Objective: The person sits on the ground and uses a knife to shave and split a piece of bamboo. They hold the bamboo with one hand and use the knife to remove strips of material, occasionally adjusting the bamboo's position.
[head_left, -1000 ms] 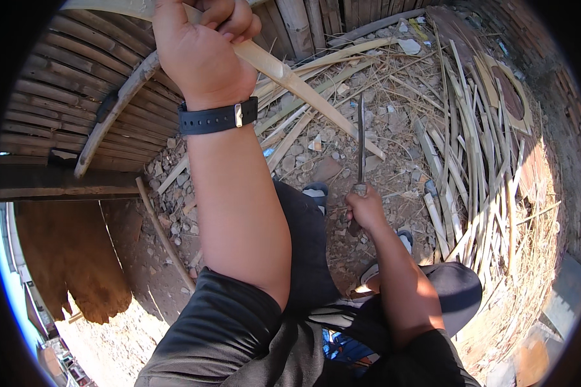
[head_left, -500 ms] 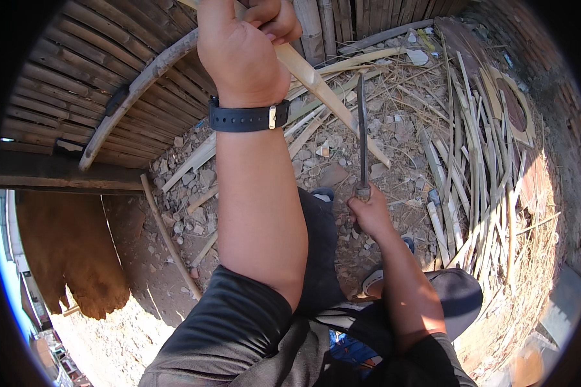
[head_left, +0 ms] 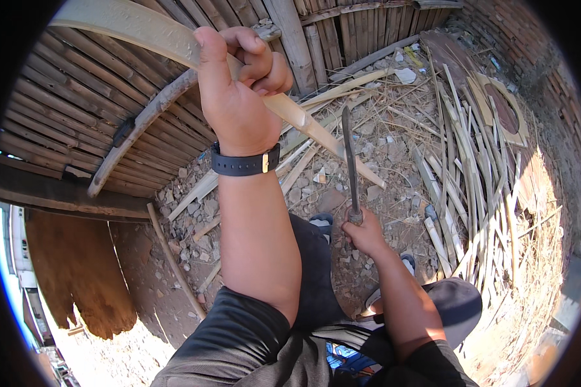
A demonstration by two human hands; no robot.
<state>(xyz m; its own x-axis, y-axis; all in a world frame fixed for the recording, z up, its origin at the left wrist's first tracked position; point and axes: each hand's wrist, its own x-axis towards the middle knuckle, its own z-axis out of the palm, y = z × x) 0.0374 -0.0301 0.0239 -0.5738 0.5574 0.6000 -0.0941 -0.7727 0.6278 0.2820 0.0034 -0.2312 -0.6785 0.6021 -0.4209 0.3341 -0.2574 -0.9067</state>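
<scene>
My left hand, with a dark watch strap at the wrist, is raised at upper middle and closed around a long pale bamboo strip. The strip runs from the upper left, through my fingers, down to a lower end near the ground at centre right. My right hand grips the handle of a machete whose dark, narrow blade points away from me. The blade crosses the strip near its lower end; whether the two touch I cannot tell.
Many split bamboo strips lie heaped on the right. Rubble and shavings cover the ground ahead. A bamboo slat wall with a curved pole stands at the left. A brick wall rises at the far right.
My left hand shows lower in the picture, with more of the bamboo strip in view above it. The machete and my right hand also appear slightly lower and further left.
</scene>
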